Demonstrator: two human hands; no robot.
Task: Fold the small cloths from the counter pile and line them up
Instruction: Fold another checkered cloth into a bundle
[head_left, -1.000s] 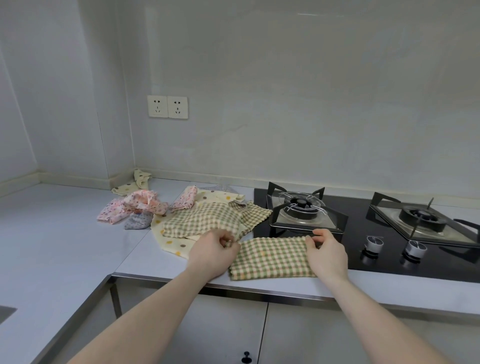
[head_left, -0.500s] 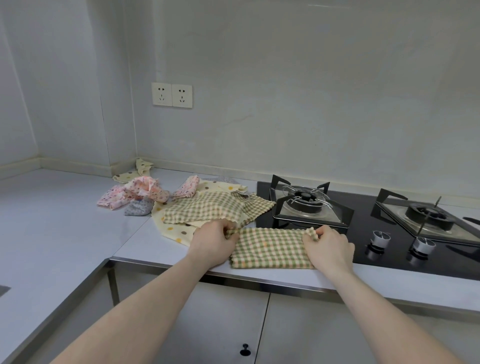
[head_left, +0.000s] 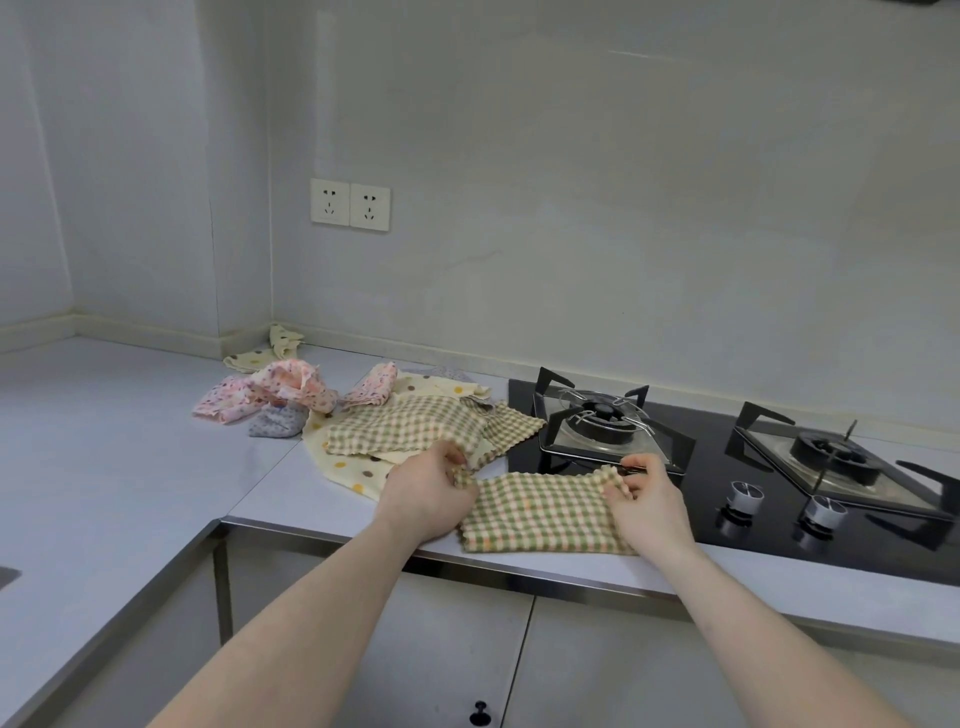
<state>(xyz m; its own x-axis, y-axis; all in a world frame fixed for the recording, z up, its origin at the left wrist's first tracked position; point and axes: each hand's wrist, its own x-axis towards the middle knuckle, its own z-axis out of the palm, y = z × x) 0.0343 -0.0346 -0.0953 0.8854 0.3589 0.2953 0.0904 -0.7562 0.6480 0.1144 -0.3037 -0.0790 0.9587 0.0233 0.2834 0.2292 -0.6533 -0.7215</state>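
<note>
Now checked cloth (head_left: 540, 512) far corners between fingers (head_left: 631, 475)

I see a green-checked cloth (head_left: 540, 512), a cream polka-dot cloth (head_left: 348, 462), pink floral cloths (head_left: 270, 392), a black hob (head_left: 727, 478).

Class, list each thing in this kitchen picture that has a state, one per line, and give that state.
Green checked cloth: flat on the counter, far corners pinched.
Left hand: pinches its left corner.
Right hand: pinches its right corner.
Cloth pile: unfolded, jumbled.
Stove burners: unlit.
</note>
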